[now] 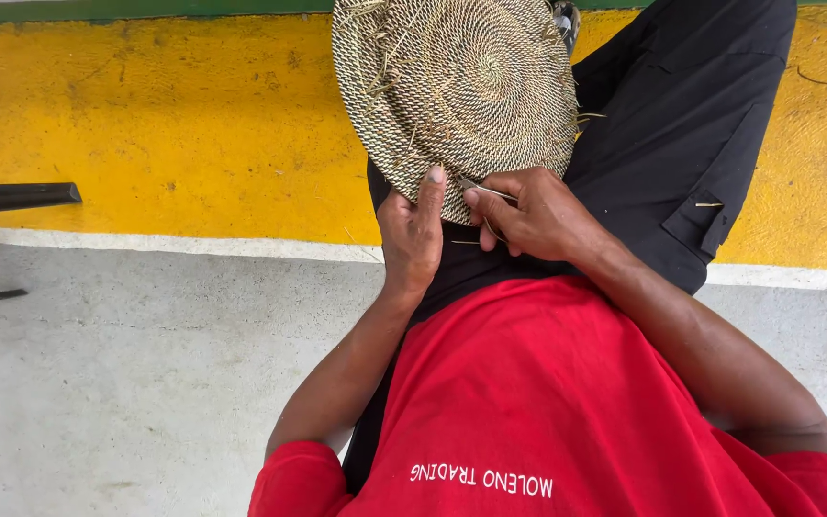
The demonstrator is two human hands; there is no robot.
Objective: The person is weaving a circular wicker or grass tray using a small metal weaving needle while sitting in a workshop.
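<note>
Woven disc [457, 91] on lap; left hand [412, 235] at near rim, right hand [528, 215] just beside.

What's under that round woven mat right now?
The woven mat rests over black trousers, above a yellow floor. The left hand grips its near edge. Whatever lies directly beneath the mat's middle is covered.
</note>
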